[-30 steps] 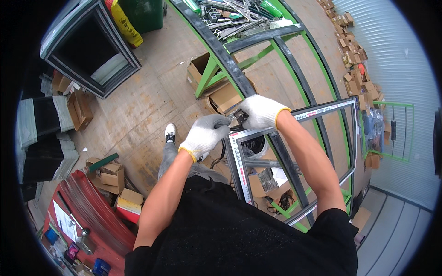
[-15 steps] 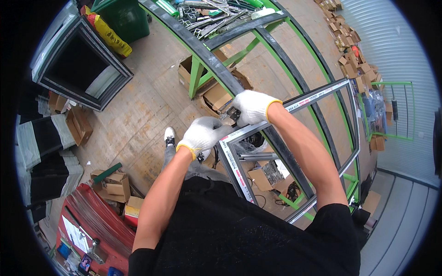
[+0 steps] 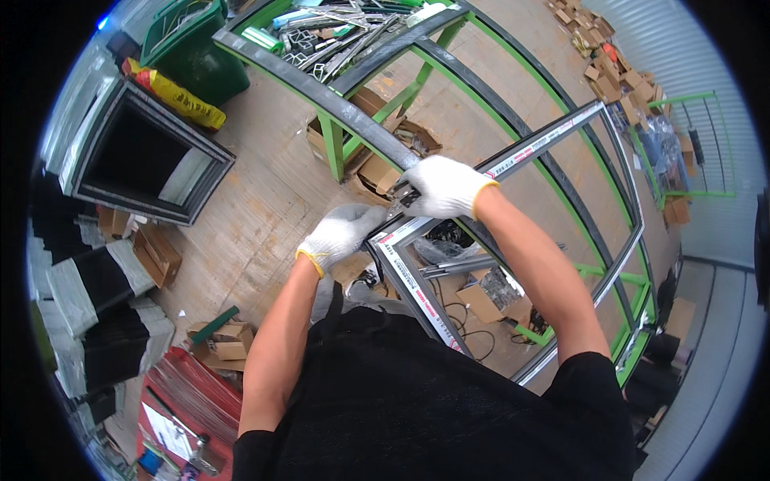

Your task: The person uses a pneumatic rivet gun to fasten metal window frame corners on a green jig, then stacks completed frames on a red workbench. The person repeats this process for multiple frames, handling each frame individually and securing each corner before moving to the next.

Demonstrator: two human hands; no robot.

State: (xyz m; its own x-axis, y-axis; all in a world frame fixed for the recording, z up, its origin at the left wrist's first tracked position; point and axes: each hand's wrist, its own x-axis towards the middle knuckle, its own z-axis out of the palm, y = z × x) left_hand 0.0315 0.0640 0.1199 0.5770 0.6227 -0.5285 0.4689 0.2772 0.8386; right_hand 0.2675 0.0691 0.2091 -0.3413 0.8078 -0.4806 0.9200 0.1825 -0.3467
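A grey metal window frame (image 3: 425, 299) with printed protective tape lies across a green rack. At its near left corner my left hand (image 3: 343, 232), in a white knitted glove, has its fingers closed; whether they grip the frame or a small part is hidden. Just beyond that corner, my right hand (image 3: 443, 187), gloved alike, is closed around a small dark metal piece (image 3: 403, 195), which sticks out by the fingertips. Most of that piece is covered by the glove, so its kind does not show.
The green rack (image 3: 331, 144) has dark padded bars; metal offcuts (image 3: 345, 36) are heaped at its far end. Cardboard boxes (image 3: 377, 172) stand beneath. Dark frames (image 3: 148, 152) and a green bin (image 3: 196, 52) are left, a red-covered table (image 3: 188, 401) lower left. Cables (image 3: 473, 325) lie on the floor.
The view has shifted, so the surroundings appear moved. Both hands stay close together at the frame's corner, and the dark piece is still in the right hand, now showing less.
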